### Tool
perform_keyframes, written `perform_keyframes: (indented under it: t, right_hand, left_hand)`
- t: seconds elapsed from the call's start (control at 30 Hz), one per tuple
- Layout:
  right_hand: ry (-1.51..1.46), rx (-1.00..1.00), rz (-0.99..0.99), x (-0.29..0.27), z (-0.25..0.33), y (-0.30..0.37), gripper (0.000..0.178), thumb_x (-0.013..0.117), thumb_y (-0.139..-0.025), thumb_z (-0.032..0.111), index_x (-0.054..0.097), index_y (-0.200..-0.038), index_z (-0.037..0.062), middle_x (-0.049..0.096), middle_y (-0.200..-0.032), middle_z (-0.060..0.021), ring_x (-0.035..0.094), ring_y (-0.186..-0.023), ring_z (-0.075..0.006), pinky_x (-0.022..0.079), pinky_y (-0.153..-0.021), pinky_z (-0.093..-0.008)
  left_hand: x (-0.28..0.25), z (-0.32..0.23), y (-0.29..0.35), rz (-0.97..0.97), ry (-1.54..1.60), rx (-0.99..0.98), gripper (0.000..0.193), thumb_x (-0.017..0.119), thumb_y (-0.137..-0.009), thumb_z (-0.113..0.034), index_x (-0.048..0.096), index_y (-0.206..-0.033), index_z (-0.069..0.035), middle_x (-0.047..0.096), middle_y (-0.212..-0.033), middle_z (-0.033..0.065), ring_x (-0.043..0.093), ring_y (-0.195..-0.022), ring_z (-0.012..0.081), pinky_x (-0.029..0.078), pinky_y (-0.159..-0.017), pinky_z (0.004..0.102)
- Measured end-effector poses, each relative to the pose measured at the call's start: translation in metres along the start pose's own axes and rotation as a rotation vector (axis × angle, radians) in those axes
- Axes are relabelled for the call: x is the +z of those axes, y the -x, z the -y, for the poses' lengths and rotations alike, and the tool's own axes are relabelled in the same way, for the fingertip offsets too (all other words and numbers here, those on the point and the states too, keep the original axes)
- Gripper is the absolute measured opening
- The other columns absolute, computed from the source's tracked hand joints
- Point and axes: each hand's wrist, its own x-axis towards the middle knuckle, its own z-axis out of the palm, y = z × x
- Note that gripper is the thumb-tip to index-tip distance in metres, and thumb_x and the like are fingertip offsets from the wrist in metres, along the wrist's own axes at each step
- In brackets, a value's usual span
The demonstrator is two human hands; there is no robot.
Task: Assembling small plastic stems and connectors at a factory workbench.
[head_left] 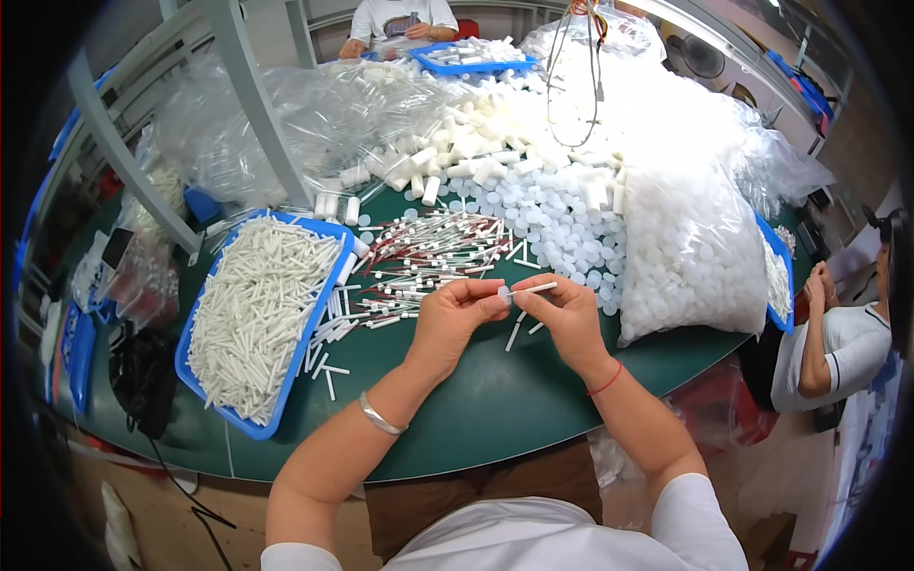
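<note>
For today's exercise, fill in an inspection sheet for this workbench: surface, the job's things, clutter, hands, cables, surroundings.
Surface: green table, mostly covered.
Job's things: thin white stick and small round cap held between the hands; blue tray of white sticks on the left.
Clutter: loose pile of tubes, white caps, clear bags.
Hands: left hand pinches the cap; right hand grips the stick.
Cables: hanging wires; black cord below the table edge.
Surroundings: two other people seated nearby.

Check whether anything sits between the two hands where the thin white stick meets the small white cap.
Nothing visible does. The right hand holds the thin white stick pointing at the small white cap pinched in the left hand, above the green table.
</note>
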Motion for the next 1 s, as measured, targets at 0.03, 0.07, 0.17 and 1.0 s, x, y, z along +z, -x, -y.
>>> perform_keyframes:
  t: [0.03, 0.07, 0.17, 1.0]
  right_hand:
    - [0.001, -0.002, 0.001, 0.000, -0.002, -0.001, 0.013, 0.071, -0.084, 0.011, 0.070, -0.092, 0.0013, 0.069, -0.089, -0.0036, 0.061, -0.084, -0.0087, 0.047, -0.071, -0.0226]
    - [-0.141, 0.042, -0.014, 0.000, -0.004, -0.002, 0.015, 0.071, -0.084, 0.012, 0.070, -0.094, 0.0001, 0.068, -0.089, -0.0041, 0.061, -0.083, -0.0089, 0.046, -0.072, -0.0223]
    - [-0.340, 0.105, -0.019, 0.000, -0.007, -0.005, 0.019, 0.071, -0.084, 0.013, 0.069, -0.097, -0.0017, 0.068, -0.088, -0.0048, 0.060, -0.083, -0.0093, 0.046, -0.075, -0.0220]
    - [-0.381, 0.095, -0.154, -0.010, -0.003, -0.015, 0.013, 0.054, -0.097, 0.017, 0.056, -0.099, 0.0036, 0.065, -0.097, -0.0100, 0.065, -0.089, -0.0200, 0.050, -0.084, -0.0326]
  left_hand:
    - [0.004, 0.002, -0.002, -0.030, -0.059, 0.070, 0.024, 0.070, -0.084, -0.006, 0.066, -0.105, 0.003, 0.068, -0.099, 0.0101, 0.066, -0.087, 0.0143, 0.054, -0.080, 0.0248]
    - [0.009, 0.004, -0.001, -0.067, -0.104, 0.110, 0.019, 0.072, -0.082, -0.003, 0.068, -0.100, 0.001, 0.067, -0.098, 0.0077, 0.064, -0.084, 0.0122, 0.053, -0.076, 0.0234]
    - [0.019, 0.010, -0.003, -0.147, -0.367, 0.476, 0.018, 0.072, -0.080, 0.000, 0.067, -0.096, 0.000, 0.063, -0.091, 0.0050, 0.064, -0.078, 0.0118, 0.052, -0.069, 0.0229]
    - [-0.077, -0.029, -0.186, -0.409, -1.662, 0.282, 0.016, 0.069, -0.077, -0.007, 0.066, -0.091, -0.001, 0.061, -0.097, 0.0181, 0.064, -0.092, 0.0336, 0.053, -0.076, 0.0436]
